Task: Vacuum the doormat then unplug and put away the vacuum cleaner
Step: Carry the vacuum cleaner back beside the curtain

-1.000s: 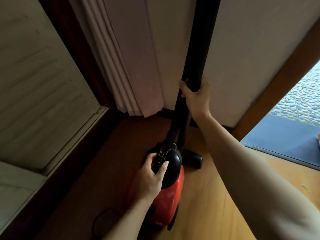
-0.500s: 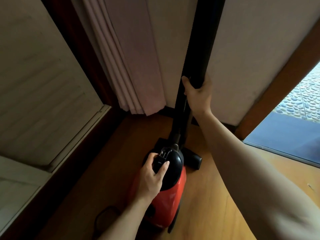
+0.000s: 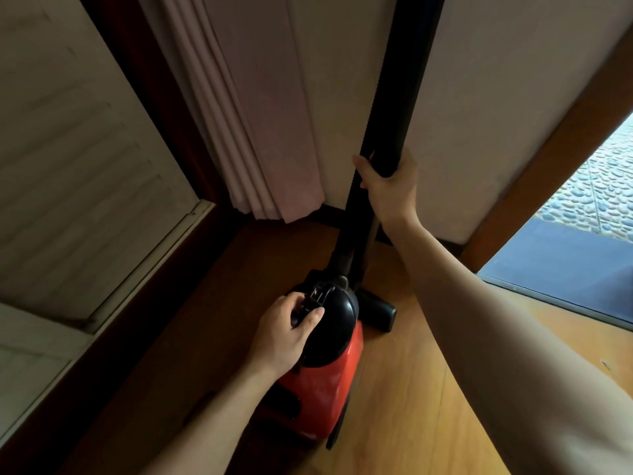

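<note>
While our left grip (image 3: 284,332) curls round the handle (image 3: 317,298) of the red vacuum cleaner (image 3: 322,389) on the floor (image 3: 411,389) | our right grip (image 3: 390,193) clasps its upright black tube (image 3: 400,97) near the curtain (image 3: 260,114).

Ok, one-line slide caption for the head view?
Left hand grips the red vacuum cleaner, right hand holds its black tube beside the curtain.

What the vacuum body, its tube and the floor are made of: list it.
Vacuum body: likely moulded plastic, glossy red with a black dome; it shows sheen. Tube: black, matte, probably plastic, possibly metal. Floor: wood or wood-look laminate, warm brown, with plank seams and grain.
</note>
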Demonstrator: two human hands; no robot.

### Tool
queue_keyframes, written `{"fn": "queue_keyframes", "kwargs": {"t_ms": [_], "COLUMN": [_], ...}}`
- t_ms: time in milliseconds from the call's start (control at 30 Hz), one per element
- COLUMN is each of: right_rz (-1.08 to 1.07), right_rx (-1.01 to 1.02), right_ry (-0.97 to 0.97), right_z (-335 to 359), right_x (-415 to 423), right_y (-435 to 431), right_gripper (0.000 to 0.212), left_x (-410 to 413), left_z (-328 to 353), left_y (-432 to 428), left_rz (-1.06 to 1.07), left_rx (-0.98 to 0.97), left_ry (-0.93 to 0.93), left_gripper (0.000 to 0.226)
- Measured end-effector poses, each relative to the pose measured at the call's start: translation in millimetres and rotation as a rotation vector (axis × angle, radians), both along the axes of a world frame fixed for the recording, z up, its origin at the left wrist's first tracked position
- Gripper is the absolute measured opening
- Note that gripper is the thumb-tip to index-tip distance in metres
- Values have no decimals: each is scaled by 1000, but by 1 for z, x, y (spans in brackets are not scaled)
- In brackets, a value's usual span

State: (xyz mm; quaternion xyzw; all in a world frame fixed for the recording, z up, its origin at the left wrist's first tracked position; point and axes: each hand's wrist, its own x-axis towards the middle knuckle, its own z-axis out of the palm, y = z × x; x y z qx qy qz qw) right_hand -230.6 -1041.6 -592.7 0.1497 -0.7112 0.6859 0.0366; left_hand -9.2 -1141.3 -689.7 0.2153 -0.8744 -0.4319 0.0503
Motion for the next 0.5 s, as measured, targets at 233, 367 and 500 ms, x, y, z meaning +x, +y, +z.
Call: {"fn": "queue_keyframes", "kwargs": {"t_ms": [233, 367, 500], "right_rz": [-54, -25, -27], "right_rx": [-4, 73, 85], "right_ry": [-85, -101, -84], "right_z": [-7, -17, -21], "right_x": [2, 2, 3], "right_y": [-4, 2, -1], "right_gripper": [34, 24, 23], "left_x": [11, 37, 35], "left_z": [15, 5, -6], "left_y": [-20, -39, -35], "left_rz": [1, 140, 83], "left_rx": [-96, 84, 149], "left_ry": [60, -6, -23], "left_gripper": [16, 56, 53]}}
